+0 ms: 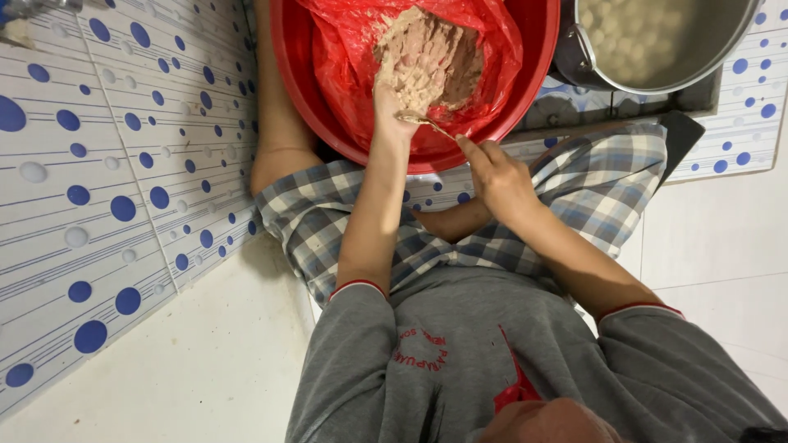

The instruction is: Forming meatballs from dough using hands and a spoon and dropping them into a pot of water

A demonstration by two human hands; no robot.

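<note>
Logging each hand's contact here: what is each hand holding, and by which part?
Right hand pinches a spoon by its handle end. Left hand is smeared with pale paste; its grip can't be told.

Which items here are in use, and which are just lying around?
In use: left hand in the paste; right hand holding a spoon; red bag; red basin; metal pot of pale balls.

Lying about: grey object at the top-left corner.

Domestic food-preparation area, floor level. White floor tiles (722,238) adjoin a wall tiled white with blue dots (107,172). A red basin (538,49) lined with red plastic holds minced paste (431,57); a steel pot (657,41) of pale balls stands beside it.
</note>
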